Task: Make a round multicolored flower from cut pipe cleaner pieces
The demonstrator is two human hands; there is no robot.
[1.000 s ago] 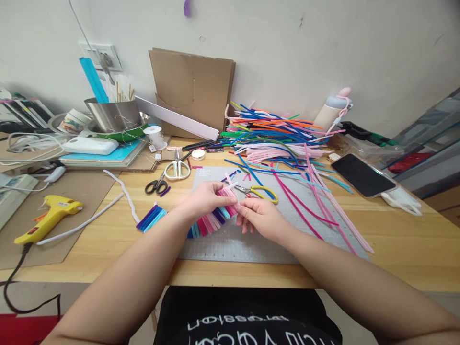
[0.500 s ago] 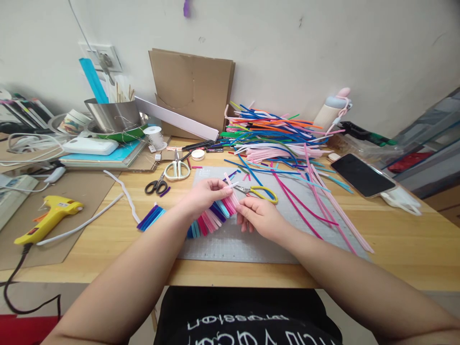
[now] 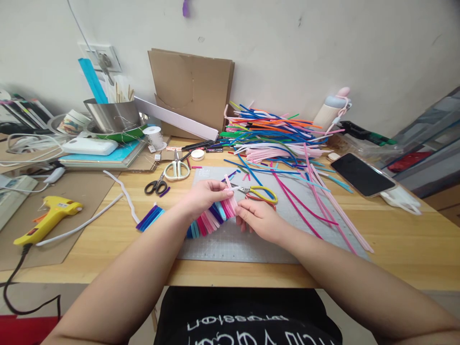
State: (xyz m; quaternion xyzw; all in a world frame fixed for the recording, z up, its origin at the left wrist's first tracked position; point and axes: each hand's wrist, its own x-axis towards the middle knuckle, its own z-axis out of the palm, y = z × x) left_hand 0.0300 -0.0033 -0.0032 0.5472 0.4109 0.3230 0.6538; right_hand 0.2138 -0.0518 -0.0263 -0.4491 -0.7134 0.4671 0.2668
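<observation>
A: Hands?
B: Near each other, mid-frame on my feed. Left hand (image 3: 209, 198) clamped on the strip (image 3: 210, 221); right hand (image 3: 259, 216) pinching its pale pink end.
A: The strip's position?
B: Centre, a row of coloured stems over the mat (image 3: 233, 250), part hidden behind the left forearm (image 3: 158, 249). Whether it touches the mat there, I can't tell.
A: Nearby?
B: Pliers (image 3: 247, 189) just above the right hand, stem pile (image 3: 275, 128) upper right, glue gun (image 3: 53, 210) far left.

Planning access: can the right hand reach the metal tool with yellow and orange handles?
Likely yes: the right hand is beside the tool, yellow handle uncovered, though the hand seems to pinch pink fuzzy stems.
</observation>
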